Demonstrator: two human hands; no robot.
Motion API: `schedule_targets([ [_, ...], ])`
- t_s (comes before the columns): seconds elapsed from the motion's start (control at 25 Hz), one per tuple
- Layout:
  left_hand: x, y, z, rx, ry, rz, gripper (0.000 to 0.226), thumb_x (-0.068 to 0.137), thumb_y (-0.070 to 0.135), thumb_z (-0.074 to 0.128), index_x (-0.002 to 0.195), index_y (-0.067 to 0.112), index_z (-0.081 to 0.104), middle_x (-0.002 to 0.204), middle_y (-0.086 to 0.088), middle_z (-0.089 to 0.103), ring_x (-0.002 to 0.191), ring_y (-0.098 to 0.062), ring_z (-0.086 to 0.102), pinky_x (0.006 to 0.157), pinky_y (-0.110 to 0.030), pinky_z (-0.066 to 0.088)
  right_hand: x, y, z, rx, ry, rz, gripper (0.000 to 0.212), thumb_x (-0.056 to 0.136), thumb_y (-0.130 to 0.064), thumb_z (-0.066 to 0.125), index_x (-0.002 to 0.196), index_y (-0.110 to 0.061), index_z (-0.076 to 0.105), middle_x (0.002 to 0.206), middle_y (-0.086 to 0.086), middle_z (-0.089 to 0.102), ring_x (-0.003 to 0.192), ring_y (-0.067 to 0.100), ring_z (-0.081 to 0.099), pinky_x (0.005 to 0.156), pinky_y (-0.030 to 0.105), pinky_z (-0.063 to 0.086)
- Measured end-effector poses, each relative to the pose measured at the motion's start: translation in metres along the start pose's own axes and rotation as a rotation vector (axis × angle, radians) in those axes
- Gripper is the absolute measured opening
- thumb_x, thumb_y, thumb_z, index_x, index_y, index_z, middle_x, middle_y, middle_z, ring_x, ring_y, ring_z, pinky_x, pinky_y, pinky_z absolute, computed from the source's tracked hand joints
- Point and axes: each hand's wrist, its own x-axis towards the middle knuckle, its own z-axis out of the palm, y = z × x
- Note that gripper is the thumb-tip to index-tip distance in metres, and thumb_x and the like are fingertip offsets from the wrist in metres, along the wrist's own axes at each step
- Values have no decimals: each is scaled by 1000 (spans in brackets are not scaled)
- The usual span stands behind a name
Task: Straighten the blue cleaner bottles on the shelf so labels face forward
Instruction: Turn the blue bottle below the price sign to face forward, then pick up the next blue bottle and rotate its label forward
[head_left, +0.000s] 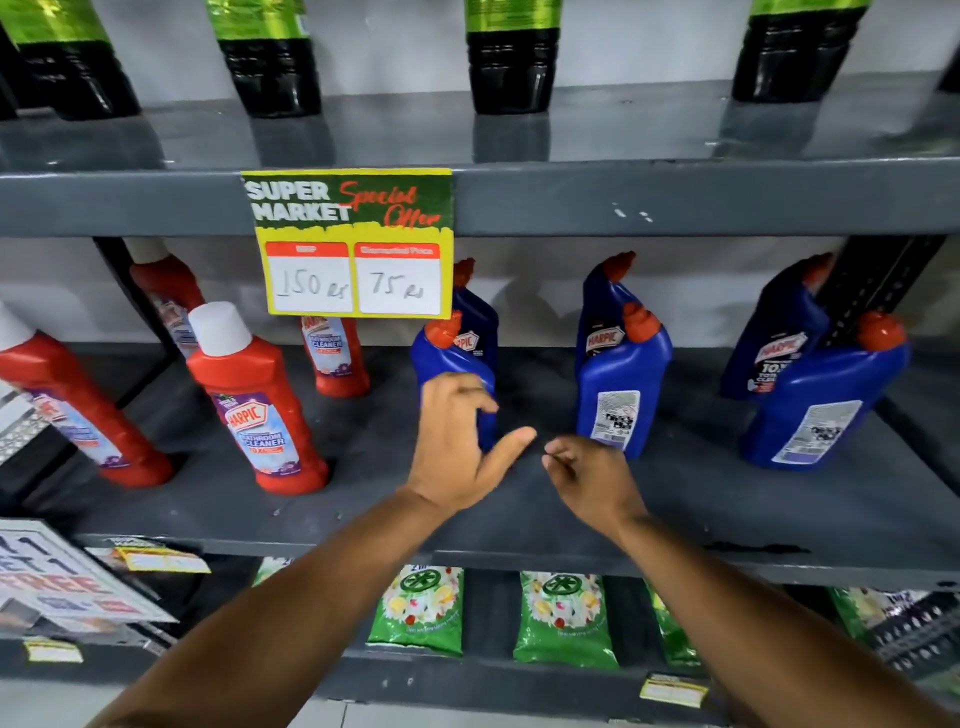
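Observation:
Blue cleaner bottles with red caps stand in three front-and-back pairs on the grey middle shelf (363, 493). The left front bottle (447, 358) shows no label; my left hand (457, 447) covers its lower half, fingers curled on its side and thumb spread. Behind it stands a bottle (475, 322) whose logo faces forward. The middle front bottle (621, 384) shows its white back label, as does the right front bottle (826, 405). The bottles behind them (602, 322) (779, 338) show their logos. My right hand (592, 478) hovers just left of the middle front bottle, fingers loosely curled, holding nothing.
Red bathroom cleaner bottles (254, 405) fill the shelf's left half. A yellow special-offer price card (353, 244) hangs from the upper shelf edge, where dark green-labelled bottles (511, 57) stand. Green packets (563, 618) lie on the shelf below. A dark upright post (878, 280) stands at the right.

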Motion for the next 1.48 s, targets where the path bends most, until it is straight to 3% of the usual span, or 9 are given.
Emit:
schedule_targets([
  [0.12, 22, 31, 46, -219, -204, -296, 39, 84, 38, 66, 110, 14, 51, 112, -10, 58, 105, -17, 53, 93, -30, 45, -13, 23, -35, -211, 71, 8, 21, 83, -33, 50, 83, -19, 66, 80, 6, 74, 74, 31, 69, 62, 36, 53],
  [0.2, 42, 33, 71, -274, -304, -575, 54, 82, 32, 70, 127, 13, 46, 129, -5, 54, 119, -16, 50, 102, -33, 43, -17, 33, -57, -230, 119, 63, 14, 82, -25, 51, 83, -19, 63, 87, 10, 70, 79, 32, 66, 62, 31, 46],
  [0.24, 51, 32, 81, -290, -356, -656, 65, 80, 30, 73, 134, 12, 41, 133, -2, 51, 123, -15, 47, 103, -32, 41, -18, 38, -66, -182, 139, 103, 14, 82, -19, 53, 92, -17, 62, 98, 11, 66, 86, 31, 64, 67, 30, 44],
  [0.36, 68, 33, 101, -430, -494, -801, 71, 77, 18, 77, 135, 5, 39, 109, 11, 58, 104, -13, 57, 90, -31, 46, -15, 45, -79, 41, 119, 246, 56, 80, -14, 64, 133, -13, 47, 134, 13, 52, 116, 29, 57, 94, 39, 49],
  [0.52, 64, 28, 117, -508, -543, -778, 43, 74, 11, 78, 111, 14, 58, 107, -7, 71, 95, -19, 69, 87, -39, 55, -8, 47, -82, 90, 25, 251, 59, 84, -16, 66, 137, -11, 44, 138, 8, 56, 124, 24, 55, 99, 29, 44],
  [0.88, 74, 16, 118, -479, -603, -742, 51, 67, 13, 84, 110, 13, 58, 100, -2, 71, 88, -15, 71, 80, -36, 56, 2, 45, -76, 137, 159, 232, 33, 82, -15, 68, 113, -8, 56, 111, 8, 67, 99, 20, 66, 73, 19, 47],
  [1.16, 93, 39, 112, -436, -421, -736, 47, 61, 21, 88, 97, 15, 59, 93, 0, 69, 84, -18, 69, 76, -32, 57, 7, 31, -85, 307, 283, 191, 61, 79, -14, 72, 132, -10, 42, 120, 2, 59, 103, 8, 56, 78, 8, 44],
  [1.32, 119, 64, 106, -397, -339, -785, 46, 56, 24, 90, 86, 17, 55, 85, 1, 68, 76, -15, 69, 62, -30, 55, 10, 21, -76, 242, 332, 91, 74, 69, -28, 76, 133, -16, 41, 140, 8, 46, 125, 20, 50, 101, 38, 48],
  [1.48, 119, 82, 107, -316, -261, -900, 44, 49, 31, 89, 73, 22, 54, 80, 0, 71, 72, -17, 70, 55, -29, 53, 19, 11, -64, 244, 259, 134, 104, 59, -50, 76, 144, -22, 23, 151, 6, 37, 138, 22, 40, 108, 43, 42],
])
